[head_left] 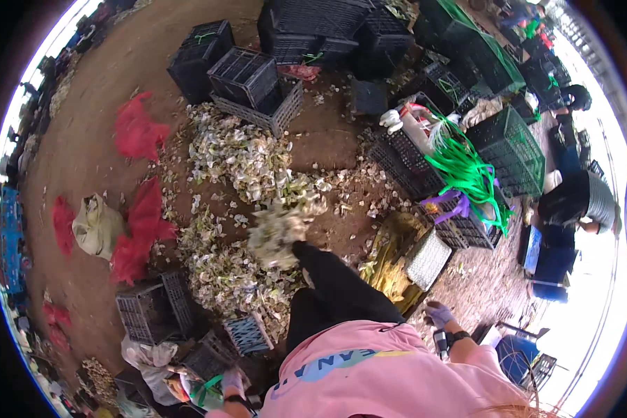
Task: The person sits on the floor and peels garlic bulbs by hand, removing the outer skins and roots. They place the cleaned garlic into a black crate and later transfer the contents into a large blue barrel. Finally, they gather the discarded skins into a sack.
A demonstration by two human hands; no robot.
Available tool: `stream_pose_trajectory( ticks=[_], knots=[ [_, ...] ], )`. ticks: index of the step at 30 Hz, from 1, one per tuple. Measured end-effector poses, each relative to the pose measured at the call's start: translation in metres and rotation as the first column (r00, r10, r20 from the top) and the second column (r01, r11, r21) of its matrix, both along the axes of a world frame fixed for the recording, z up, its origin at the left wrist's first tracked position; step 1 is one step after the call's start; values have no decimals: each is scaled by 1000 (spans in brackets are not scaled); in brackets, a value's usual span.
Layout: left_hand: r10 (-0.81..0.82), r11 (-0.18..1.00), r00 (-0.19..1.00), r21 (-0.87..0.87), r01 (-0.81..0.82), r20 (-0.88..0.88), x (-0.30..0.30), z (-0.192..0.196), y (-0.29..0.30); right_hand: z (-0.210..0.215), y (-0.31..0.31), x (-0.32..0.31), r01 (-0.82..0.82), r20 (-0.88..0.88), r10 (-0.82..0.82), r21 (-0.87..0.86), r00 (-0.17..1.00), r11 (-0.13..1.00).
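Observation:
My right hand [439, 315], in a pale purple glove, hangs out at my right side near a white woven-topped seat or box [428, 259]. Its fingers look apart, and nothing shows in them. Low on the left, my left hand [233, 381], also gloved, is beside a dark plastic crate [209, 357] and a green strap [205, 394]. Its fingers are partly hidden, so any grip is unclear. My black-trousered leg [334, 282] reaches forward into a heap of pale vegetable leaves and peelings [233, 275]. The leaves around the foot are blurred.
Black crates [313, 45] stand stacked ahead. Green ribbons [463, 164] lie over crates on the right. Red mesh sacks [139, 129] and a pale sack [97, 226] lie on the dirt floor at left. Another person [582, 198] bends at far right.

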State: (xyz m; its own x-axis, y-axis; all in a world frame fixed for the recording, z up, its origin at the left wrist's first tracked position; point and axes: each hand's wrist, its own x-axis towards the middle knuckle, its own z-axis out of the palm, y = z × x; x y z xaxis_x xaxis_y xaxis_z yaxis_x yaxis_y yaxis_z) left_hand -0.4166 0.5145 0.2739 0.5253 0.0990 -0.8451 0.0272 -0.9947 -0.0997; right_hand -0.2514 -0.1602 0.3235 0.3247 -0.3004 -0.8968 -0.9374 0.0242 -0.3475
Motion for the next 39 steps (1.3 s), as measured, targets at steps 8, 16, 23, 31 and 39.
stream_pose_trajectory(
  ticks=[8,16,23,31,39],
  knots=[
    [368,926,856,-229,-301,363,100,-22,-10,15,-43,87,-359,-244,310,-188,919,914],
    [649,751,711,84,-655,-271,-7,12,-88,48,129,307,-490,323,457,24,829,871],
    [349,927,884,-23,-374,-312,139,11,-121,1,42,342,-549,2,549,-6,836,836],
    [902,-191,-149,-65,-979,-404,250,52,-154,19,-8,511,-303,8,303,32,953,952],
    [690,-688,-689,-498,-528,-223,246,11,-49,19,202,571,-648,272,609,73,745,759]
  ],
)
